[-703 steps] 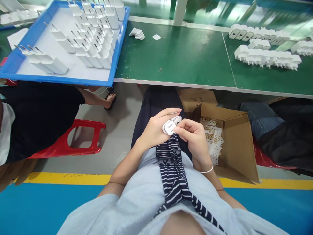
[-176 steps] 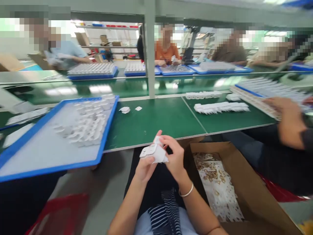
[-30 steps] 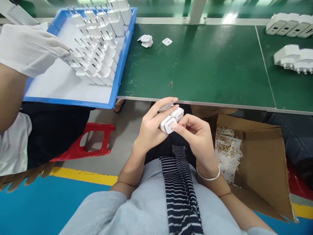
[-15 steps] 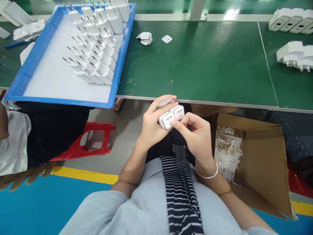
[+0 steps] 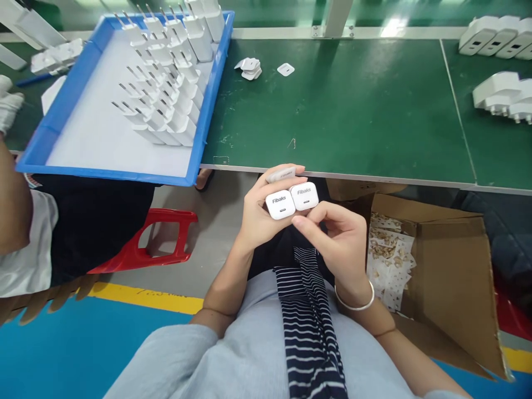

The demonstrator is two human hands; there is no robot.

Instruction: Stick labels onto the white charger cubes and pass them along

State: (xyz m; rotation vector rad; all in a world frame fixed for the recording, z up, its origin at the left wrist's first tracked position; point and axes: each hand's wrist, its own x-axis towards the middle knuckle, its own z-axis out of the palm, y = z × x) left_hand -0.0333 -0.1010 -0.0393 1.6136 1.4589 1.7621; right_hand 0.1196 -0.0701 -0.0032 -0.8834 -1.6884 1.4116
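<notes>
Two white charger blocks (image 5: 280, 206) stand side by side in my left hand (image 5: 256, 213), their faces with "Fibaks" lettering and a small port slot turned up towards me. The fingers of that hand wrap round them from the far side. Tucked between two of those fingers is a small stack of thin white plates (image 5: 281, 175). My right hand (image 5: 338, 235) is closed, with its fingers curled and its thumb tip at the lower edge of the blocks. Whether it pinches anything is hidden.
A blue tray (image 5: 195, 160) holds several white plugs with pins up. Small white face plates (image 5: 286, 69) lie on the green bench (image 5: 366, 122). More white chargers (image 5: 501, 91) stand at the right. An open cardboard box (image 5: 453, 277) is beside my right arm; a co-worker sits left.
My right thumb has slid off the left block's face to its lower edge. Both faces are now uncovered and tilted more towards me. At the left, a co-worker's gloved hand has come into view.
</notes>
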